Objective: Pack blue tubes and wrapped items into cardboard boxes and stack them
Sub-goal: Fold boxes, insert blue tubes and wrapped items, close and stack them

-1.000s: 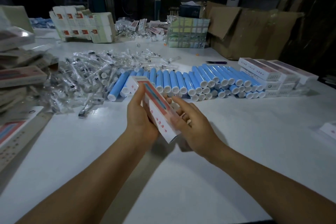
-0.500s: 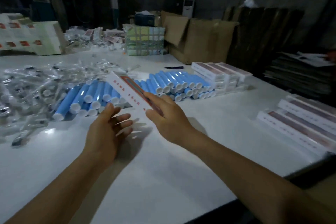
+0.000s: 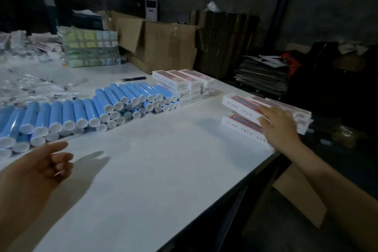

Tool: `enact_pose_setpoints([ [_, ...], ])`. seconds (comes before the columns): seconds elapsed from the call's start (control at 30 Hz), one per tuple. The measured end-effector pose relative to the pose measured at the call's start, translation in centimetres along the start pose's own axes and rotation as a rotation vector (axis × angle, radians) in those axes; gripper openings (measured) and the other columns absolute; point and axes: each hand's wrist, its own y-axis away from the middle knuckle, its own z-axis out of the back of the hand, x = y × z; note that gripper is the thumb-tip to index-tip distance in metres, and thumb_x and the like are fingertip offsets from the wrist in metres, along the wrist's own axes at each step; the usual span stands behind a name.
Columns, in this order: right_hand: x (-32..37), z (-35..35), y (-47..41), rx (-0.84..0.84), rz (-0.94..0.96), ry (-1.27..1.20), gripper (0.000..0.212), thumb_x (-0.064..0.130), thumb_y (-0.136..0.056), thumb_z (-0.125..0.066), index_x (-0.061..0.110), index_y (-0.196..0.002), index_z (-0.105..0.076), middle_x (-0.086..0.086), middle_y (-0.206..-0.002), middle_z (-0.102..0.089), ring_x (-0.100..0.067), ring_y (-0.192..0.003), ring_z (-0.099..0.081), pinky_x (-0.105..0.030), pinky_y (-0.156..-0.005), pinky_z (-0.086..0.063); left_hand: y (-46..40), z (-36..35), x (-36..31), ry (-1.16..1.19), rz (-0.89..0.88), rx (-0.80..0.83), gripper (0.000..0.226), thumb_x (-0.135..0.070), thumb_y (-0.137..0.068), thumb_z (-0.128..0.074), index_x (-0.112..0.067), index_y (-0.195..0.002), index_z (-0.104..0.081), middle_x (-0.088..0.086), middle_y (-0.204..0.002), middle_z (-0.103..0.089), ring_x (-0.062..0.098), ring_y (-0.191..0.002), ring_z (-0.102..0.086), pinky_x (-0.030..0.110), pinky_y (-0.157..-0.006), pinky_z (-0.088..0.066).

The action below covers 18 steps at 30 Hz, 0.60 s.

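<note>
Blue tubes (image 3: 114, 100) with white caps lie stacked in rows across the left and middle of the white table (image 3: 153, 170). Behind them at far left is a heap of clear wrapped items (image 3: 30, 86). At the table's right edge, my right hand (image 3: 280, 127) holds the near end of a white box with a red and blue stripe (image 3: 241, 105), fingers over its top, thumb at its side. That box lies on top of a low stack of the same boxes (image 3: 243, 125). My left hand (image 3: 36, 168) hovers open and holds nothing above the table at lower left.
A second stack of white boxes (image 3: 182, 82) stands just right of the tubes, with a dark pen (image 3: 134, 78) behind it. A large open carton (image 3: 163, 47) and a wrapped bundle (image 3: 92, 49) stand at the back. Flat cardboard (image 3: 300, 196) leans below the table's right edge.
My right hand carried the box from in front of me over to the stack at the right edge. My left hand let go of it and stayed low at the left. The view turned right.
</note>
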Motion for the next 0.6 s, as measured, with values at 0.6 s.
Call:
enact_pose_setpoints([
  [0.6, 10.1, -0.7, 1.1, -0.189, 0.349, -0.288, 0.018, 0.006, -0.088, -0.058, 0.006, -0.097, -0.073, -0.014, -0.104, -0.069, -0.039, -0.104, -0.057, -0.047, -0.094, -0.040, 4.6, -3.6, -1.0, -0.240, -0.166, -0.022, 0.016, -0.007, -0.090, -0.051, -0.003, -0.095, -0.066, 0.006, -0.064, -0.060, 0.017, -0.057, -0.054, 0.029, -0.057, -0.044],
])
